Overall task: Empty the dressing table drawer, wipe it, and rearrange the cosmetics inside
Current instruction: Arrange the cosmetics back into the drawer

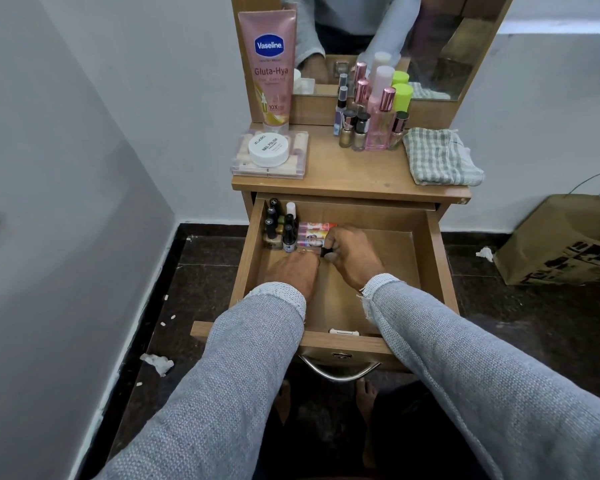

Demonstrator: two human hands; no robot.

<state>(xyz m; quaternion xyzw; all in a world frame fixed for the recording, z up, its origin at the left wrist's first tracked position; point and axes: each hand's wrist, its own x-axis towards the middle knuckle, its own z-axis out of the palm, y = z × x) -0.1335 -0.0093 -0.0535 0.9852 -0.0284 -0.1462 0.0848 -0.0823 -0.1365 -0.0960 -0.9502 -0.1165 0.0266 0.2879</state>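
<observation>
The wooden drawer [439,268] of the dressing table is pulled out. Several dark-capped nail polish bottles [280,226] stand in its back left corner, with colourful tubes [314,233] lying beside them. Both my hands are inside the drawer. My right hand [352,256] pinches a small item with a black cap [326,251] next to the tubes. My left hand [297,273] lies just left of it, fingers on the same clear item; its grip is hidden. A checked cloth [440,157] lies folded on the tabletop at the right.
On the tabletop stand a pink Vaseline tube [268,71], a white nail polish remover jar [268,150] on a clear box, and a cluster of perfume and polish bottles [374,112]. A brown paper bag [565,244] stands on the floor at right. Crumpled tissue [157,362] lies left.
</observation>
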